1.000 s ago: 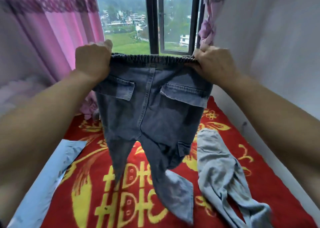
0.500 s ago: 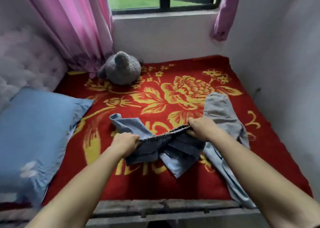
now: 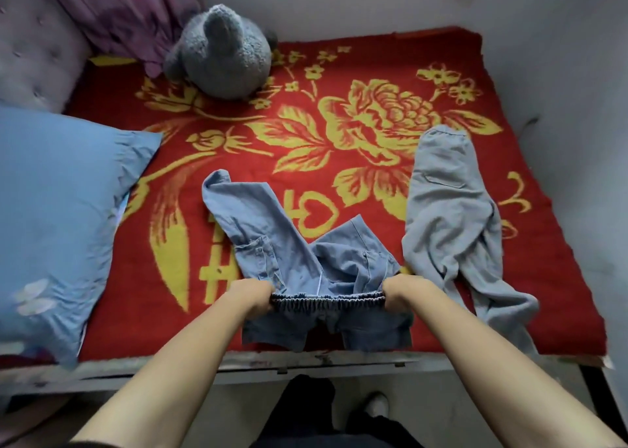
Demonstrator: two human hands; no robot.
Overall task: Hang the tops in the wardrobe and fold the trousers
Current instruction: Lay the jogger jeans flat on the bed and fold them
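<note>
While a second ago the denim trousers (image 3: pixel 299 254) hung in the air in front of the window, they are now down on the bed (image 3: pixel 238 141), at its near edge and between the blue pillow (image 3: pixel 57 209) and the grey trousers (image 3: pixel 448 216), which lie apart on the right. Half a second ago they were a bunched heap; now the legs are thrown out over the red blanket. I judge that the lay-down step is almost done and the folding itself has not begun, because the cloth is not yet flat.

Both hands are curled closed on the garment: the left hand (image 3: pixel 253 294) grips the left end of the elastic waistband and the right hand (image 3: pixel 402 291) grips the right end, so the band is stretched straight between them, running left to right. Below the band, some of the seat sags towards the person.

The long axis runs from the person away towards the far wall, waist near and cuffs far. The legs open like a V: one reaches far and to the left, the other is shorter and rumpled, pointing far and a little right. They should come together before folding
</note>
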